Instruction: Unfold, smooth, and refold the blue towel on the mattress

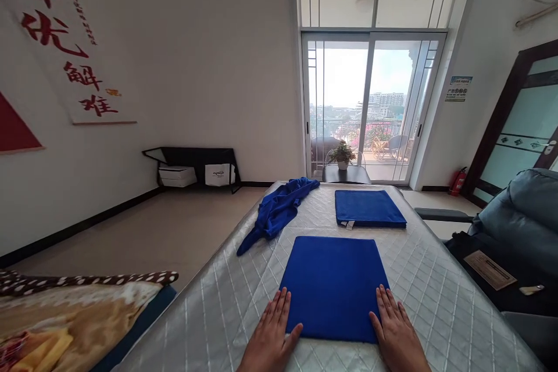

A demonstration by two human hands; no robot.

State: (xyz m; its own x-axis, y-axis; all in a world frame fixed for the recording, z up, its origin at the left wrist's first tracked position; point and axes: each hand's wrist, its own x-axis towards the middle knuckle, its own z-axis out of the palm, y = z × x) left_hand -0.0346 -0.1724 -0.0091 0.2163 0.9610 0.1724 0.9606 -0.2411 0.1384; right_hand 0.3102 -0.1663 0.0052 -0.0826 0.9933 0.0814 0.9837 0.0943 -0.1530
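On the silver quilted cover [209, 308], far blue cloth [370, 207] is lying squared, likely done; crumpled blue cloth [276, 209] is lying unfolded, likely remaining. Near blue cloth [335, 288] is lying flat between left hand [274, 328] and right hand [397, 328], probably almost done; both are resting at its side edges, thumbs wide, gripping nothing.

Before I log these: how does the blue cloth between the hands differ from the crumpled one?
The folded cloth lies flat with straight edges; the crumpled cloth is bunched and wrinkled. The left hand and right hand rest at the folded cloth's sides; the crumpled cloth lies farther off, untouched. Both are blue, on the quilted cover.
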